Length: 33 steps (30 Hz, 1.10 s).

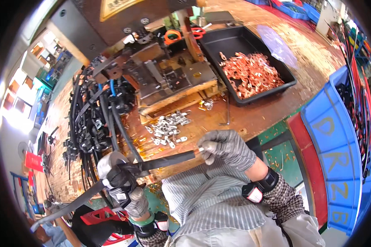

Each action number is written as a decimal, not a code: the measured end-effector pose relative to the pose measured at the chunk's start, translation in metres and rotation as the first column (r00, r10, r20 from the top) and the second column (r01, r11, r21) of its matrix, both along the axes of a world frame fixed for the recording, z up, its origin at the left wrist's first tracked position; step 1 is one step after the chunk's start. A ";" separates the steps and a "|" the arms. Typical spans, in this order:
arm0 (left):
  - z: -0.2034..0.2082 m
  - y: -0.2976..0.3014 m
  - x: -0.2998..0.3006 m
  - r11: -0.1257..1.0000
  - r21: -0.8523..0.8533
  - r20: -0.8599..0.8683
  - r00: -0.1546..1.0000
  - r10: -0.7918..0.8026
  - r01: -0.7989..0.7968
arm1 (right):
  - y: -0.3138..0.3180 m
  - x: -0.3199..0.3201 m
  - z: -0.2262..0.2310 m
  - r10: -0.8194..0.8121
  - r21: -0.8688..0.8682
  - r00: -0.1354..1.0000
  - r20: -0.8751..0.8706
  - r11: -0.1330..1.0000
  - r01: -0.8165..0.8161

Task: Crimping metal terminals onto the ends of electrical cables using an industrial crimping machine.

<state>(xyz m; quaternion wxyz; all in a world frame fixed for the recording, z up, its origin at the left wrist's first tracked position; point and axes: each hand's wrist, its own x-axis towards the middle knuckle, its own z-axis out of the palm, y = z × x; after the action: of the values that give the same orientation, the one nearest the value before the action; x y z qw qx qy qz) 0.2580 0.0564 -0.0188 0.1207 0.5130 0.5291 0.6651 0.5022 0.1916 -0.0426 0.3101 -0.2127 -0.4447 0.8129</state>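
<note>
My left hand (132,202), in a grey glove, is closed around a thick black cable (169,160) near the table's front edge. Beside its fingers sits a bulky dark part with a round silver-grey piece (109,164); its kind is hard to tell. The cable's free end points right, toward my right hand (228,150). That hand, also gloved, pinches a small silver terminal lug (201,150) at the cable's tip, mostly hidden by the fingers. Several loose silver lugs (169,126) lie heaped on the table just beyond the cable.
A metal press (160,78) stands ahead. Black cables with connectors (99,119) pile up left of it. A black tray (245,100) of copper terminals (253,74) and a hex key (227,113) lie right. A blue bin (334,152) stands far right; another person's arm (68,230) shows lower left.
</note>
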 end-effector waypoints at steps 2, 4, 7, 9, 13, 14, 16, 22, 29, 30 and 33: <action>0.016 0.024 0.015 0.959 0.230 0.243 0.964 0.110 -0.167 | 0.008 -0.010 0.010 -0.070 -0.101 0.993 -0.097 0.993 0.061; 0.043 0.051 0.020 0.969 0.240 0.285 0.959 -0.012 -0.060 | 0.022 -0.015 0.023 -0.110 0.016 0.992 -0.061 0.994 0.111; 0.037 0.073 -0.019 0.916 0.368 0.298 0.913 -0.280 0.161 | 0.046 -0.030 0.038 -0.209 0.183 0.978 0.009 0.962 0.204; 0.030 0.089 -0.034 0.978 0.195 0.050 0.996 0.070 -0.078 | 0.068 -0.038 0.037 -0.210 0.207 0.978 -0.010 0.956 0.207; 0.023 0.118 -0.046 0.987 0.088 0.179 0.973 -0.146 0.132 | 0.103 -0.053 0.035 -0.216 0.227 0.975 -0.048 0.948 0.221; 0.024 0.128 -0.048 0.984 0.093 0.109 0.981 -0.161 0.151 | 0.111 -0.056 0.034 -0.222 0.249 0.974 -0.031 0.942 0.223; 0.025 0.142 -0.045 0.989 0.103 0.111 0.986 -0.122 0.111 | 0.123 -0.057 0.035 -0.194 0.240 0.981 -0.002 0.952 0.189; 0.007 0.152 -0.068 0.993 0.115 0.209 0.977 -0.041 0.018 | 0.143 -0.066 0.040 0.028 0.285 0.999 0.021 0.958 -0.033; 0.003 0.143 -0.087 0.988 0.034 0.152 0.976 -0.155 0.151 | 0.157 -0.074 0.035 -0.100 0.430 0.995 0.016 0.899 0.084; 0.002 0.142 -0.090 0.987 0.042 0.112 0.981 -0.161 0.157 | 0.158 -0.077 0.032 -0.180 0.537 0.984 0.001 0.830 0.151; -0.011 0.132 -0.099 0.985 0.053 0.131 0.976 -0.171 0.166 | 0.158 -0.079 0.035 -0.174 0.489 0.984 0.025 0.861 0.139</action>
<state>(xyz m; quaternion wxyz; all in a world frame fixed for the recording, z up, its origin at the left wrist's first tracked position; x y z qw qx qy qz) 0.1589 0.1889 -0.0302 0.2015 0.5121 0.4604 0.6965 0.4231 0.3493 -0.0080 0.4031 -0.1911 -0.6259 0.6397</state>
